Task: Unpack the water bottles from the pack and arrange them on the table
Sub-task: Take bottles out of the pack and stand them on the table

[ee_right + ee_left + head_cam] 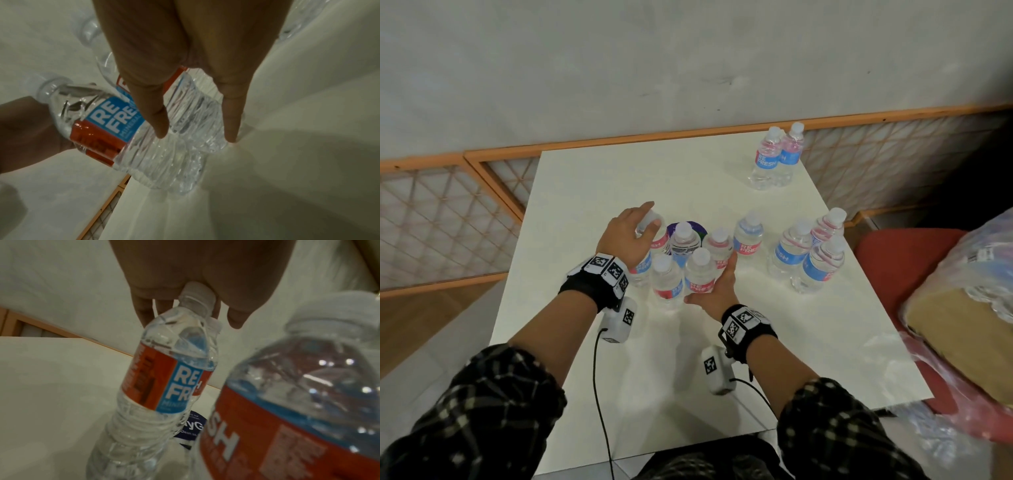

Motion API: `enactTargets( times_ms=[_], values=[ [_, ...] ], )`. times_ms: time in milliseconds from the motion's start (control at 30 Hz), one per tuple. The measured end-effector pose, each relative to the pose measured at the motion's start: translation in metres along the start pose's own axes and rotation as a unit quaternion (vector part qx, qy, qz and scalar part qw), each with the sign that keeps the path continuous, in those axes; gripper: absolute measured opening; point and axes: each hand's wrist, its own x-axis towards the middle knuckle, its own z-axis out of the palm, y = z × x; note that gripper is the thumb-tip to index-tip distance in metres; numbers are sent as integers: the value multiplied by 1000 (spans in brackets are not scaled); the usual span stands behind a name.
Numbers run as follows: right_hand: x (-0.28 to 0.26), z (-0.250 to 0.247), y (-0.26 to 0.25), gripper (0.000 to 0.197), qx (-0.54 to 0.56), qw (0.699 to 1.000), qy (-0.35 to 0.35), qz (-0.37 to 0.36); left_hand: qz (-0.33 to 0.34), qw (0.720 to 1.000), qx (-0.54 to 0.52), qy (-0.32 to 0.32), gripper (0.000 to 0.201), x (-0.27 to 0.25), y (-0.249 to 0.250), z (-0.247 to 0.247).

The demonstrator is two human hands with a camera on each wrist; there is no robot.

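Clear water bottles with red and blue labels stand on the white table [619, 178]. My left hand [635, 233] reaches over the left of the middle cluster and grips the capped top of one bottle [659, 243]; in the left wrist view that bottle [164, 378] leans with its cap under my palm [185, 272]. My right hand [715, 287] lies with straight fingers [156, 113] against the side of a front bottle [700, 274], also seen in the right wrist view [123, 129]. Three more bottles [808, 260] stand to the right and two [777, 154] at the far right corner.
A dark blue round sticker [700, 228] lies on the table under the cluster. A red chair [887, 267] at the right carries crumpled plastic wrap and cardboard [962, 301]. An orange lattice panel [448, 212] runs behind the table.
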Motion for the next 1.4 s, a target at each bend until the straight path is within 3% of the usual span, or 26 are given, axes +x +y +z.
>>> enactTargets(
  times_ms=[200, 367, 500, 600, 667, 733, 800, 867, 1033, 1167, 1267, 1400],
  values=[
    [15, 29, -11, 132, -12, 999, -30, 6, -73, 994, -82, -29, 55, 1, -2, -5],
    [19, 40, -23, 111, -23, 998, -52, 13, -55, 993, -99, -14, 63, 0, -13, -6],
    [23, 40, -24, 113, -26, 997, -77, 10, -54, 992, -115, -9, 63, 1, -18, -3],
    [24, 29, -16, 115, -33, 995, -98, -5, -51, 995, -73, -32, 64, 2, -16, -6],
    [20, 10, -9, 104, -29, 992, -120, 4, -46, 998, -22, -21, 61, 2, -9, -12],
    [14, -14, 1, 83, -11, 990, -132, 57, 2, 999, -5, 49, 52, -1, 7, -19],
    [8, -40, 16, 61, 26, 988, -108, 105, 93, 986, 24, 135, 41, -8, 33, -23],
    [2, -64, 28, 48, 55, 986, -79, 136, 149, 975, 33, 160, 35, -14, 61, -21],
    [-13, -131, 52, 27, 90, 977, -27, 192, 205, 977, -8, 60, 34, -17, 127, 32],
    [-15, -178, 60, 15, 104, 965, 91, 221, 230, 972, 47, -30, 50, -14, 157, 82],
    [-7, -216, 58, 27, 131, 957, 160, 201, 197, 971, 109, -75, 61, -4, 179, 110],
    [5, -243, 35, 42, 216, 947, 126, 200, 152, 956, 223, -119, 71, 11, 197, 129]
  ],
)
